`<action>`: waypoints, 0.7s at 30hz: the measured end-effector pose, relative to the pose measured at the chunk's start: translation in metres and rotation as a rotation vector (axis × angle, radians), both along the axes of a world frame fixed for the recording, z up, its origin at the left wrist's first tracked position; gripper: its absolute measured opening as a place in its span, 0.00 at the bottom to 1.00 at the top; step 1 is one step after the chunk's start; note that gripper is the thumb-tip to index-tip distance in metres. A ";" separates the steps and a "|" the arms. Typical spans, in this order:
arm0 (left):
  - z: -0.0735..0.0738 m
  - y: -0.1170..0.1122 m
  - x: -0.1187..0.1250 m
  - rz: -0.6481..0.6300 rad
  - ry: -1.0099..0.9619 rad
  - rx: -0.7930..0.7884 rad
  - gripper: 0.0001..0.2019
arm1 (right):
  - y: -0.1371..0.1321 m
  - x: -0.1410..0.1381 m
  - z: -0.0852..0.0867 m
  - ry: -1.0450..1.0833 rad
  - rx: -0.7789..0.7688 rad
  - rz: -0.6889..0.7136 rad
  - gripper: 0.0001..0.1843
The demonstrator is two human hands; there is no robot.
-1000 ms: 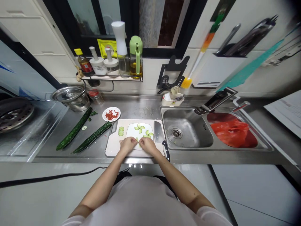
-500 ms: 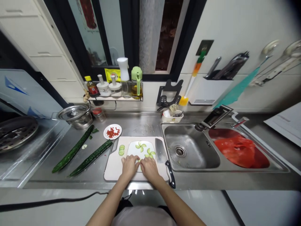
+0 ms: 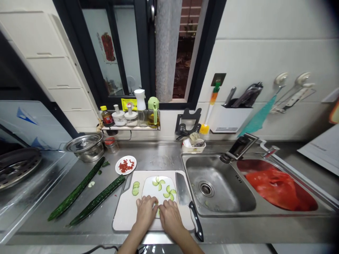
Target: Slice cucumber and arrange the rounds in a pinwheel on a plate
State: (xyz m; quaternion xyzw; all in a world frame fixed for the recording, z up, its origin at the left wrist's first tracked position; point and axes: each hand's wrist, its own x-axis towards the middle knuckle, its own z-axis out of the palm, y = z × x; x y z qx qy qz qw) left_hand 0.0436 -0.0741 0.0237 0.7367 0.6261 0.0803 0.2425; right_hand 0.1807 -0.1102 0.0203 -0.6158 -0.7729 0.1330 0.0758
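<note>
My left hand point(image 3: 145, 211) and my right hand point(image 3: 170, 214) meet over the front part of a white plate point(image 3: 148, 187), fingers curled and pinched together. Between their fingertips shows a bit of pale green cucumber slice, mostly hidden. Farther back on the plate, cut cucumber pieces form two pinwheel shapes, one at the back point(image 3: 158, 183) and one at the right point(image 3: 170, 193). Under the plate lies a cutting board point(image 3: 123, 215). A short row of cucumber slices point(image 3: 135, 189) rests on its left side, and a knife point(image 3: 196, 220) lies along its right.
Two long cucumbers point(image 3: 97, 200) lie on the counter at left, near a lidded steel pot point(image 3: 88, 150). Behind the board stands a small plate of red bits point(image 3: 126, 165). On the right is a double sink point(image 3: 219, 183) with a red bag point(image 3: 278, 188) in one basin.
The view has tilted up, so the counter and board sit lower in the picture. Both hands stay together at the plate's front with fingers pinched; the cucumber pinwheels look the same.
</note>
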 end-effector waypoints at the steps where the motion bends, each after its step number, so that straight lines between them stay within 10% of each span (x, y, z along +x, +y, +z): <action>1: 0.000 -0.001 -0.001 0.002 -0.004 0.002 0.11 | 0.000 0.000 0.000 -0.001 0.001 0.000 0.15; 21: 0.008 -0.005 -0.003 0.009 0.016 -0.041 0.11 | -0.001 -0.004 0.007 -0.039 -0.035 0.044 0.16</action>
